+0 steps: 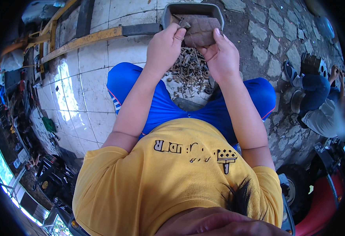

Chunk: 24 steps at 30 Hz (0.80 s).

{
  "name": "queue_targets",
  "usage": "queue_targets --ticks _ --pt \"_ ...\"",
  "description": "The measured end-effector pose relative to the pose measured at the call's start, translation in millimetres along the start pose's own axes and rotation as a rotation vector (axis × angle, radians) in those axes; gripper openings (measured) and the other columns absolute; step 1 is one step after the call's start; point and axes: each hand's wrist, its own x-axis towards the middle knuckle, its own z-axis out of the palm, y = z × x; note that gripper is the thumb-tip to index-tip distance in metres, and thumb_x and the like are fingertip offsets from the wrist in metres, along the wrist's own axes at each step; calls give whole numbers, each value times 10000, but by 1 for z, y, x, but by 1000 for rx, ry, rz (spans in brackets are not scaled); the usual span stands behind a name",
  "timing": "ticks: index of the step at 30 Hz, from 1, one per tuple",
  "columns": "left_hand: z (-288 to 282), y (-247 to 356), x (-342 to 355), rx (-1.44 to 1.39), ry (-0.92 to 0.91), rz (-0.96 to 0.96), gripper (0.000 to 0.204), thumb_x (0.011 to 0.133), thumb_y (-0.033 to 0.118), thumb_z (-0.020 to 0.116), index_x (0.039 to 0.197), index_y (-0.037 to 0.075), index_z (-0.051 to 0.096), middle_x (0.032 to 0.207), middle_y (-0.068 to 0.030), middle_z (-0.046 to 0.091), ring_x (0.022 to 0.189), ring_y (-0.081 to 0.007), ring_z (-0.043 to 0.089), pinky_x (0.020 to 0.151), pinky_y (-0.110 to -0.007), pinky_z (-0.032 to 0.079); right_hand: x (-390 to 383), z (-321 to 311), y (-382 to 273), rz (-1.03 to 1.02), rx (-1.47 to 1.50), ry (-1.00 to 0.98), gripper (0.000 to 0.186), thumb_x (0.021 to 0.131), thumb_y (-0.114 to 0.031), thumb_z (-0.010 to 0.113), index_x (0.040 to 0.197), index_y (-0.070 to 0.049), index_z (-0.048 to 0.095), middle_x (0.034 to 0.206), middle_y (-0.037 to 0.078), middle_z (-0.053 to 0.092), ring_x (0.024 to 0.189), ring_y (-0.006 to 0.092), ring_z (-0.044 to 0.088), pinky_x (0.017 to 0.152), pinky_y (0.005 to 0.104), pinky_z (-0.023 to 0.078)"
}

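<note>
Close to the far edge of the view, my left hand (165,46) pinches a small bolt-like metal part (184,24) between thumb and fingers. My right hand (222,57) grips a creased brown sheet that looks like worn sandpaper (200,31), with the thumb on top. The metal part lies against the sheet's left side. Both hands are at the near side of a grey plastic tub (220,15), whose inside is mostly covered by the sheet. Below them, between my knees, spreads a pile of loose bolts, nuts and washers (189,71).
A yellow-and-black metal frame (86,40) reaches in from the left over white floor tiles (95,82). Grey paving stones (261,31) lie to the right. Another person (318,90) sits there near a dark metal block (314,65). A wheel (294,188) stands behind at lower right.
</note>
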Motion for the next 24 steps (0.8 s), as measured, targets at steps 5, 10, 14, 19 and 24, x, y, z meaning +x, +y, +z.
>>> queue_targets --ticks 5,10,14,19,24 --pt "1 2 5 22 17 76 356 1091 403 569 1051 64 668 898 -225 719 889 -473 693 733 -540 527 10 -2 2 -25 -9 3 389 1154 -256 466 1366 46 589 1336 159 698 1206 268 701 1079 456 541" --pt "-1 -4 10 -1 0 19 356 1084 409 578 1047 67 671 895 -222 723 890 -472 696 732 -540 532 8 -2 2 -16 8 -4 376 1152 -252 467 1353 38 598 1319 150 705 1192 256 706 1078 453 542" --pt "4 -2 5 29 -24 39 355 1077 411 588 1042 69 675 898 -214 727 898 -470 699 731 -540 534 11 -4 2 -19 7 -1 375 1152 -254 468 1349 36 601 1320 153 707 1189 252 708 1068 454 546" --pt "2 -2 7 22 -2 44 339 1071 414 598 1040 87 681 890 -201 727 888 -463 698 725 -544 533 10 -3 2 -17 9 -2 378 1153 -252 465 1360 34 600 1318 155 709 1181 250 711 1046 448 557" --pt "-2 -4 9 40 44 92 350 1069 420 602 1042 80 680 892 -199 724 886 -463 696 722 -539 529 10 -2 4 -13 19 -28 388 1154 -252 459 1382 32 594 1319 154 708 1178 253 713 1032 448 565"
